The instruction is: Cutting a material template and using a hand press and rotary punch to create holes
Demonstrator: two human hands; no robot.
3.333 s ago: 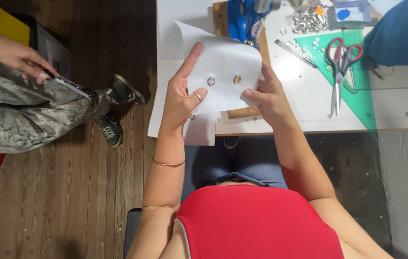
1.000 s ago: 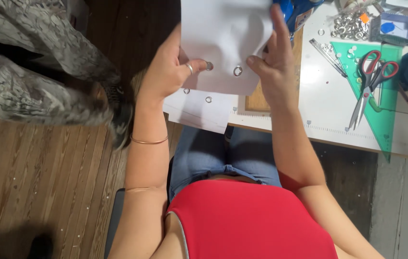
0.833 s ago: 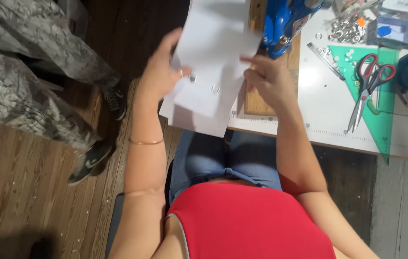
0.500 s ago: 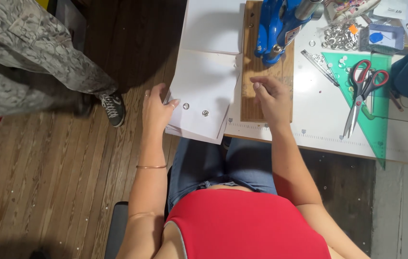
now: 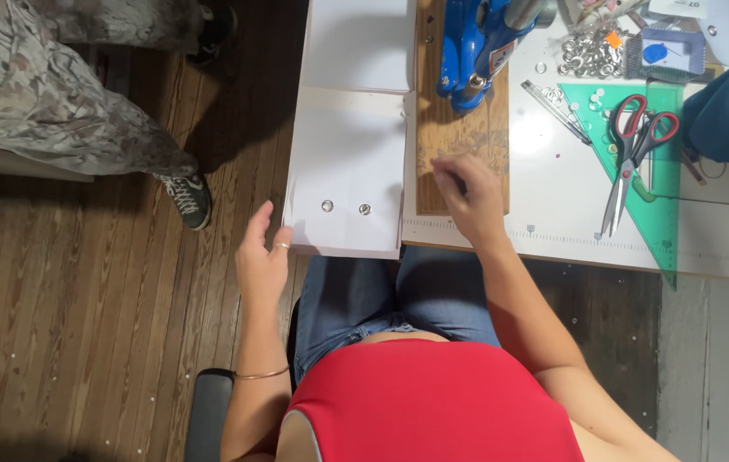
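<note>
A stack of white sheets (image 5: 345, 184) with two metal eyelets near its front edge lies on the left end of the white table (image 5: 553, 205). My left hand (image 5: 263, 255) hovers at the stack's front left corner, off the table edge, fingers apart and holding nothing. My right hand (image 5: 470, 198) rests on a wooden board (image 5: 458, 141), fingers curled; whether it holds anything I cannot tell. A blue eyelet press (image 5: 477, 47) stands on the far end of that board.
Red-handled scissors (image 5: 631, 154) lie on a green set square (image 5: 638, 162). Loose metal eyelets (image 5: 591, 53) and a small blue box sit at the back. A person in camouflage trousers (image 5: 47, 94) stands on the wooden floor to the left.
I held the sheet up with both hands, then laid it on the stack. Both hands have let go; my right hand moved onto the wooden board.
</note>
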